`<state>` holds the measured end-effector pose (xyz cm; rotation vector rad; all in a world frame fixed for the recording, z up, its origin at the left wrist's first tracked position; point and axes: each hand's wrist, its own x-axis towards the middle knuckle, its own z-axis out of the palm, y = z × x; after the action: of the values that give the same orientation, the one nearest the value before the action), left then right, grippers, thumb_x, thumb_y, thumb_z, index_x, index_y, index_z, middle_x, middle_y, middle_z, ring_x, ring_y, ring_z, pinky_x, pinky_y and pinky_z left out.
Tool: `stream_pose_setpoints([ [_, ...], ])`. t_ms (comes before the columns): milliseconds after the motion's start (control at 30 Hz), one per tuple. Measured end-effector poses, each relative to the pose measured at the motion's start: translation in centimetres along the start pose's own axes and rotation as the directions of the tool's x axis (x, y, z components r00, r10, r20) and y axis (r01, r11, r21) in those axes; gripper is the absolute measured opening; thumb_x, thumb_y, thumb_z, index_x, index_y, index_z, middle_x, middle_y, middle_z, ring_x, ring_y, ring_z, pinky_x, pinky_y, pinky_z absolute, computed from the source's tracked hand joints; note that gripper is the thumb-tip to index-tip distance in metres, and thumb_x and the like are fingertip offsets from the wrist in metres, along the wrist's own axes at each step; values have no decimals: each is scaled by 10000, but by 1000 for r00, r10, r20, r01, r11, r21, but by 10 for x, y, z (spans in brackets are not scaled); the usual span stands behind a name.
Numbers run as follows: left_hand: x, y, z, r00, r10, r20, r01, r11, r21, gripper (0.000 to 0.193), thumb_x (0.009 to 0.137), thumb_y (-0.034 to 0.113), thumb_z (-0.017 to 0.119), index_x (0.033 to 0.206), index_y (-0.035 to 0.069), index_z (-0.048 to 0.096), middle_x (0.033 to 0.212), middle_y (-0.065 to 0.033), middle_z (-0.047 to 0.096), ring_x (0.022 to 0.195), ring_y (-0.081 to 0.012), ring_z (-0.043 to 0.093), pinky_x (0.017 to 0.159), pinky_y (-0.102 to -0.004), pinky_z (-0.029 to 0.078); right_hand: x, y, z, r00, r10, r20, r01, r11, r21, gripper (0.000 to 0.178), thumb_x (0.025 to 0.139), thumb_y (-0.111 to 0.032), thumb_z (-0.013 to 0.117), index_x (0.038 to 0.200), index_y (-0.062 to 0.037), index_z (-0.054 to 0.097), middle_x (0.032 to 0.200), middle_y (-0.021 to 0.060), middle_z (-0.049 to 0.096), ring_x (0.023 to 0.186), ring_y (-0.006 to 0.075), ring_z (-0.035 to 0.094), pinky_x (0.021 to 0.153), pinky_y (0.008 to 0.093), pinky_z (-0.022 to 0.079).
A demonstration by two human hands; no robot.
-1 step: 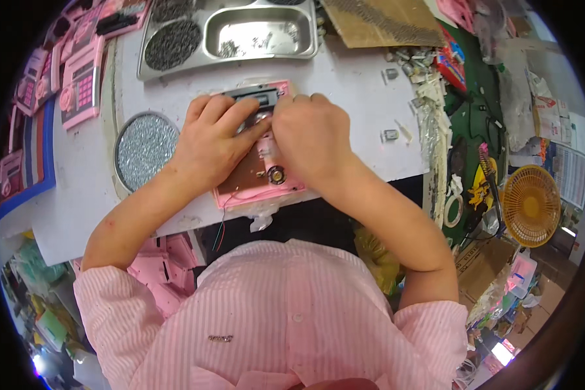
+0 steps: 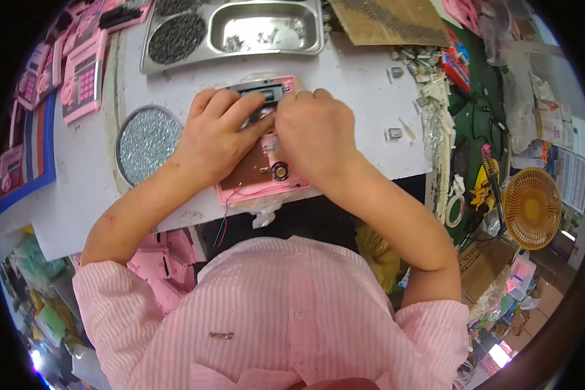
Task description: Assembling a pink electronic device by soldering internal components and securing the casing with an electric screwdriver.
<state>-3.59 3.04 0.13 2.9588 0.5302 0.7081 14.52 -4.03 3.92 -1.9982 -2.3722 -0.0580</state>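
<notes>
Both hands press on the pink casing (image 2: 261, 185) at the worktop's (image 2: 364, 97) near edge: the left hand (image 2: 218, 140) lies flat over its brown board (image 2: 250, 170), while the right hand (image 2: 315, 133) curls down, its grip hidden. Nothing has shifted from the moment before, so the fitting work looks unfinished.

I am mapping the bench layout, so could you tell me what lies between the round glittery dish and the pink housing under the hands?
In the head view, the left hand lies between the round glittery dish and the pink housing.
</notes>
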Motion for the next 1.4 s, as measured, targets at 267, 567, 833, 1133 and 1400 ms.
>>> stream_pose_setpoints([
  [267,-12,5,-26,993,3,121,7,997,-83,546,780,394,727,1234,95,676,1397,-54,544,1205,-258,513,1068,-523,339,11,240,-44,857,511,-64,-441,793,420,244,949,-192,697,1111,-9,708,914,33,720,790,76,621,721,247,502],
  [567,-1,-3,-32,879,178,442,-221,974,49,748,886,676,490,1470,210,516,1564,36,442,1456,-189,366,1161,-672,149,85,603,44,874,460,-160,-482,862,-155,491,811,-273,647,1254,-60,642,1234,263,654,1165,424,623,997,494,498],
  [833,-4,-33,-38,787,270,554,-331,944,11,760,855,735,477,1470,291,535,1574,95,421,1545,-255,188,1165,-731,48,176,578,81,783,620,40,-579,751,-317,499,851,-364,616,1174,12,666,1200,277,667,1133,414,649,957,480,514],
  [1133,14,-57,-45,740,357,570,-338,930,-143,755,851,651,552,1521,320,436,1602,77,393,1531,-198,263,1186,-677,97,77,589,-46,693,607,388,-625,775,-96,317,905,-289,666,1102,-43,698,900,100,711,829,180,689,712,376,547],
  [1400,23,-51,-46,755,395,524,-401,910,-107,825,772,590,690,1508,311,443,1639,72,314,1545,-228,199,1247,-608,94,-48,567,-141,695,714,83,-470,364,804,384,980,-210,631,1244,69,608,1162,100,628,1028,184,632,890,309,560],
])
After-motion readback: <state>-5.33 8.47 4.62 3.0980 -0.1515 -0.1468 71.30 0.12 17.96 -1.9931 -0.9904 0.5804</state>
